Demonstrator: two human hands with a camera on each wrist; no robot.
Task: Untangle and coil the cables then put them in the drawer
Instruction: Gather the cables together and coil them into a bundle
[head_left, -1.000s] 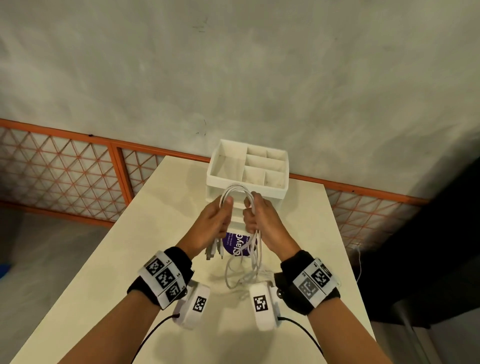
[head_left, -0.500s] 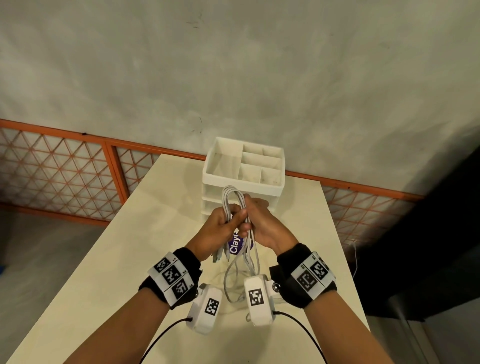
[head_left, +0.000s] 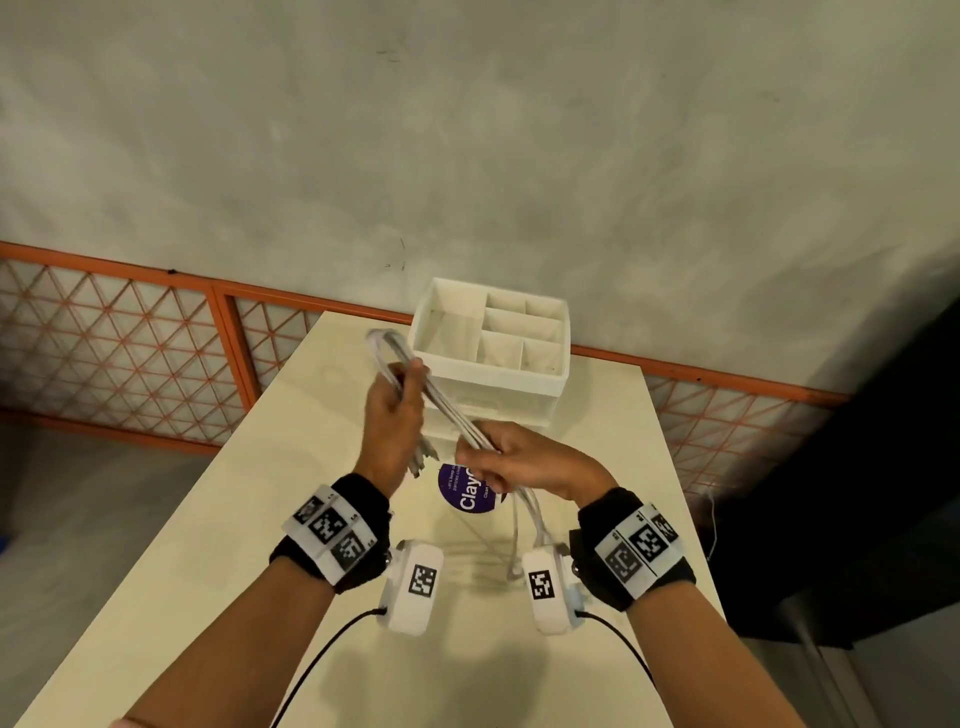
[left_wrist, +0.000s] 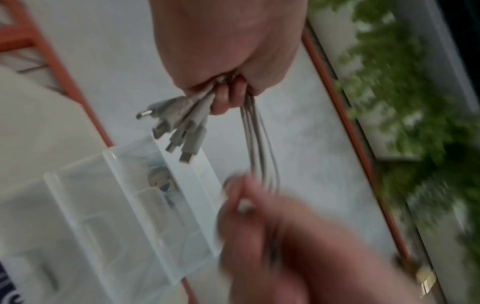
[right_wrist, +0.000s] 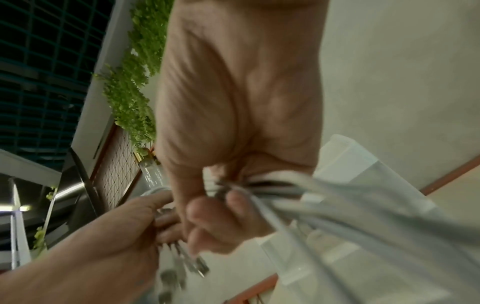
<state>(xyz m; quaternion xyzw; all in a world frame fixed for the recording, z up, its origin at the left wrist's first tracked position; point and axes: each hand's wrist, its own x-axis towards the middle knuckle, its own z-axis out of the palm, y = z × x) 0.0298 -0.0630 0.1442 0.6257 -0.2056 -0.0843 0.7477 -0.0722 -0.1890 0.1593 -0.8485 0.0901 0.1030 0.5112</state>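
A bundle of white cables (head_left: 447, 410) is folded into a long loop and held slanted above the table. My left hand (head_left: 402, 400) grips it near the looped end (head_left: 382, 340), up and to the left. Several plugs (head_left: 418, 462) hang below that hand; they show clearly in the left wrist view as plugs (left_wrist: 179, 131). My right hand (head_left: 488, 457) grips the bundle lower right, and slack strands (head_left: 527, 514) drop from it to the table. In the right wrist view the cables (right_wrist: 337, 205) sweep right out of my right hand (right_wrist: 233, 205). The white drawer unit (head_left: 493, 376) stands just behind the hands.
The drawer unit's top is an open tray with dividers (head_left: 519, 332). A purple round sticker (head_left: 465, 493) lies on the cream table (head_left: 208, 545) under the hands. An orange mesh railing (head_left: 130, 338) runs behind the table, whose right edge (head_left: 675, 467) lies near my right wrist.
The hands, close together on an upright bundle before, have drawn apart. My left hand went up and left with the looped end, and the bundle now slants from upper left to lower right.
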